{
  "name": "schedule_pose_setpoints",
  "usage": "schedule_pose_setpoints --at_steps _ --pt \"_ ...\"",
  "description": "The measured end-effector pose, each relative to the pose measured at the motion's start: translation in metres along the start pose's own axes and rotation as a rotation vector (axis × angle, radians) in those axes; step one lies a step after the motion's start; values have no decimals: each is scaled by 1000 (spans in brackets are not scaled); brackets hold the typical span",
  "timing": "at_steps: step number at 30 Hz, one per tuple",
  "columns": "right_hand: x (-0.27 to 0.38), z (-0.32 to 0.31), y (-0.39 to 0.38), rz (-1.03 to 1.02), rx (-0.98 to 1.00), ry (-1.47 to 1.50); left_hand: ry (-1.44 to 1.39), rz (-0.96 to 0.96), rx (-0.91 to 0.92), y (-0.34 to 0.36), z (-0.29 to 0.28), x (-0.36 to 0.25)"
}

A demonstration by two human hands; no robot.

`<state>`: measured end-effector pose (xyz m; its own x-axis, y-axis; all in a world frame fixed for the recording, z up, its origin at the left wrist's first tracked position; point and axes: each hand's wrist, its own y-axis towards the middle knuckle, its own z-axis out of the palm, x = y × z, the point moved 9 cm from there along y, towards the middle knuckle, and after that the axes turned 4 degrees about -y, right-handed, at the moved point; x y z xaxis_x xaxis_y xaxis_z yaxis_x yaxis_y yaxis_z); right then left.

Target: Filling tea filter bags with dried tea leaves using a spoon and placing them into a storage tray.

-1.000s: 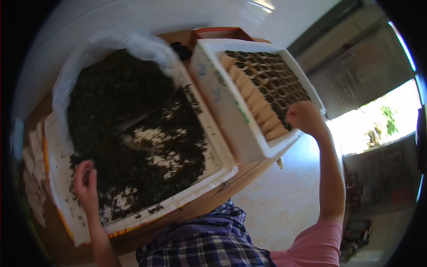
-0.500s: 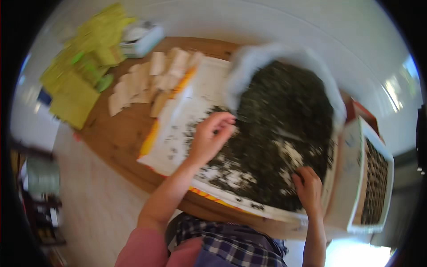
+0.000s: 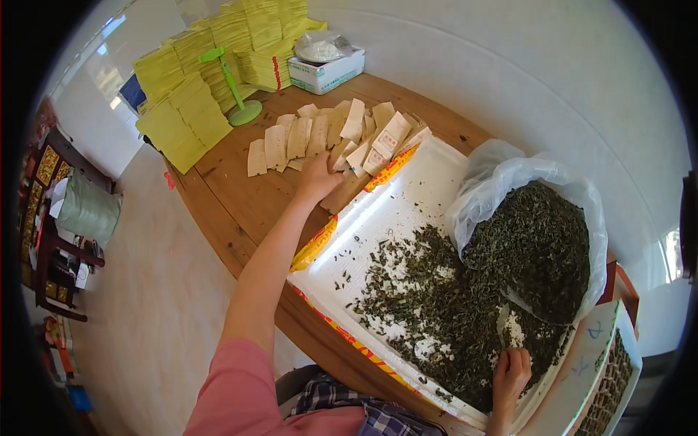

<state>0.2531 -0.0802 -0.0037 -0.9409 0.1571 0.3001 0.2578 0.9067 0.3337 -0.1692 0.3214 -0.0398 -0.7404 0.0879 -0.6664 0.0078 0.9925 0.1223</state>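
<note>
My left hand (image 3: 318,179) reaches to the near edge of a spread of small tan paper packets (image 3: 275,147), with its fingers curled at one packet (image 3: 339,152). The fingertips are partly hidden there. My right hand (image 3: 512,374) is low over dark, dried leaf bits (image 3: 436,320), its fingers closed together. A pale strip shows just beyond its fingers; what they hold, if anything, cannot be made out. The leaf bits lie loose in a white foam tray (image 3: 425,190) with a yellow and red edge. More fill an open clear plastic bag (image 3: 476,211) at the tray's far right.
Stacks of yellow paper (image 3: 185,116) and a green stand (image 3: 246,112) occupy the far left of the wooden table (image 3: 218,192). A white box (image 3: 327,75) with a plastic-wrapped bundle stands behind the packets. At right is a foam box (image 3: 600,367) holding rows of brown items.
My left hand has moved from above the leaf bits to the packets at the far left. My right hand stays low at the leaf bits. The view has turned left.
</note>
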Motion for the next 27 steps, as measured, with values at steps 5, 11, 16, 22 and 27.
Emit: schedule_pose_setpoints --at_steps 5,11,16,22,27 --pt "-1 -1 1 -14 -23 44 -2 86 -60 5 -4 -6" --pt "-4 -7 -3 2 -44 68 -186 128 -14 -38 -32 -26" --pt "-1 -21 -1 -2 -85 86 -570 277 205 -112 -18 -103" --pt "24 -50 17 159 -99 516 -539 481 647 -187 42 -198" --pt "59 -84 26 -20 -171 500 -458 642 810 -230 82 -243"
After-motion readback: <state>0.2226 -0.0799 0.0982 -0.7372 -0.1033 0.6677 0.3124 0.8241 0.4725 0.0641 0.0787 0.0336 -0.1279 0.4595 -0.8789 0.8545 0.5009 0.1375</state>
